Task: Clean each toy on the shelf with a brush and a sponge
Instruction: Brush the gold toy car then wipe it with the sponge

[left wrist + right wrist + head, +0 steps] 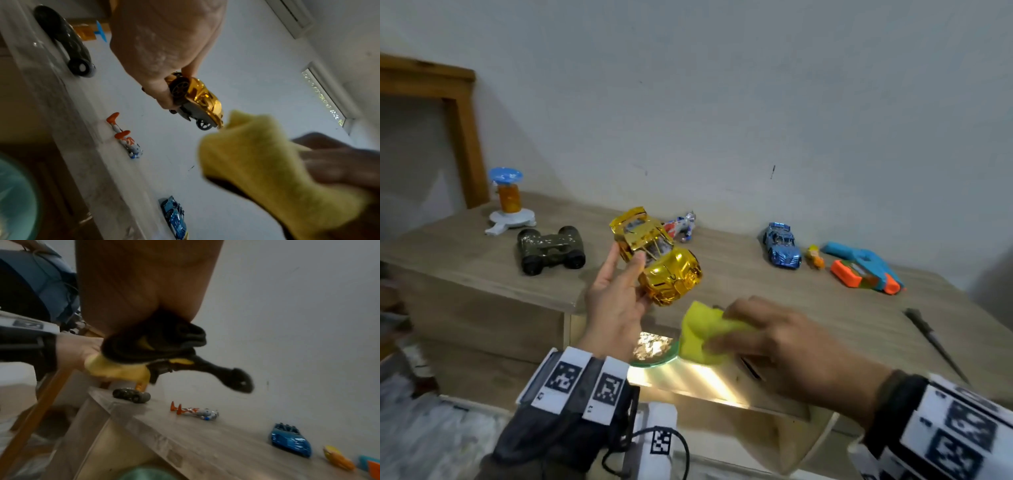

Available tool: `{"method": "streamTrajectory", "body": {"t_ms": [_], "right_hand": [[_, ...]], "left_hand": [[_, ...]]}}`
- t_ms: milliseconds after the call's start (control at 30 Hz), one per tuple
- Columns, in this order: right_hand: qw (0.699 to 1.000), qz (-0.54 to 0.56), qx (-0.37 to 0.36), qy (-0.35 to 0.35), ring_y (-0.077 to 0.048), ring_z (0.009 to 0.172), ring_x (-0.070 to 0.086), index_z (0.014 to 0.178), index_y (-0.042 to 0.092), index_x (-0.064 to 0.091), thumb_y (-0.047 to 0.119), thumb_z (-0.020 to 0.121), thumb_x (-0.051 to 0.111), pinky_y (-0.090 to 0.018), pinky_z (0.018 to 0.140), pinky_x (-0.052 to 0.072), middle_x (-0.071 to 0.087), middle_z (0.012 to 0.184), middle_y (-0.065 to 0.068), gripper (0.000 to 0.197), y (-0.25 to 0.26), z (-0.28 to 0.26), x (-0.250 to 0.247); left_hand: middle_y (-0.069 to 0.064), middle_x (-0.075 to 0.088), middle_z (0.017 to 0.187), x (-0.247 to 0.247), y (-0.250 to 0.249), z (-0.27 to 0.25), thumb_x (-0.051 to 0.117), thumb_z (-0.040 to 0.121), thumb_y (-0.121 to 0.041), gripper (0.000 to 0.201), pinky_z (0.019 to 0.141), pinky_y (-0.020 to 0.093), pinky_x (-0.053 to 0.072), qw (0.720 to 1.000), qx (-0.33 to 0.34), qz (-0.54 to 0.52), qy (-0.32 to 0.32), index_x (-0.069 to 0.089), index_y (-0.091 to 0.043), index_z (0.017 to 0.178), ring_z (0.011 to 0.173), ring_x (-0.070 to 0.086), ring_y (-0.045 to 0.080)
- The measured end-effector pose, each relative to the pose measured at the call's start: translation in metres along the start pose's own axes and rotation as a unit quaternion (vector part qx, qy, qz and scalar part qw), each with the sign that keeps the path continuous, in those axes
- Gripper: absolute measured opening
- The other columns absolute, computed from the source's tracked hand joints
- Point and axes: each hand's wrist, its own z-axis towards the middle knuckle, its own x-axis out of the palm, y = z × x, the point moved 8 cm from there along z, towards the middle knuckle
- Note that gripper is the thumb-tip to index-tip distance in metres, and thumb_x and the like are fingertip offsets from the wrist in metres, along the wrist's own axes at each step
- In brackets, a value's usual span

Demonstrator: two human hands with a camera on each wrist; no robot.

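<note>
My left hand (pixel 624 277) grips a shiny gold toy car (pixel 659 260) from below and holds it tilted above the shelf's front edge, nose toward me. The car's grey underside and wheels (pixel 197 104) show in the left wrist view. My right hand (pixel 736 329) pinches a folded yellow sponge (pixel 702 334) just below and right of the car's nose. The sponge (pixel 265 162) comes very close to the nose; contact cannot be told. Its dark scouring side (pixel 156 344) faces the right wrist camera. A dark brush (pixel 935 346) lies on the shelf at the right.
On the wooden shelf (pixel 756 291) lie binoculars (pixel 550 249), a blue-and-orange spinner toy (pixel 508 202), a robot figure (pixel 683 228), a blue car (pixel 781 246), a small yellow toy (pixel 815 257) and a blue-orange toy gun (pixel 863 270). A glass bowl (pixel 654 351) sits below the hands.
</note>
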Motion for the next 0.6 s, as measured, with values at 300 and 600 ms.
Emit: {"method": "streamTrajectory", "body": {"t_ms": [300,600], "right_hand": [[0.987,-0.007,0.117,-0.109,-0.026,0.078,0.060,0.106,0.025,0.071,0.026,0.086,0.048,-0.024,0.065,0.040,0.060,0.096,-0.011,0.030,-0.042,-0.019,-0.034],[0.951,-0.002,0.295,-0.088,-0.018,0.087,0.058,0.106,0.026,0.071,0.021,0.082,0.057,-0.016,0.073,0.037,0.061,0.100,-0.009,0.028,-0.131,-0.159,-0.065]], "left_hand": [[-0.001,0.071,0.097,0.050,0.047,-0.025,0.059,0.086,-0.008,0.056,0.056,0.027,0.057,0.996,-0.046,0.029,0.070,0.046,-0.027,0.137,0.078,0.068,0.012],[0.000,0.071,0.107,0.110,0.106,-0.048,0.056,0.088,-0.007,0.053,0.066,0.035,0.058,0.982,-0.096,0.073,0.147,0.046,-0.026,0.136,0.085,0.071,0.012]]}}
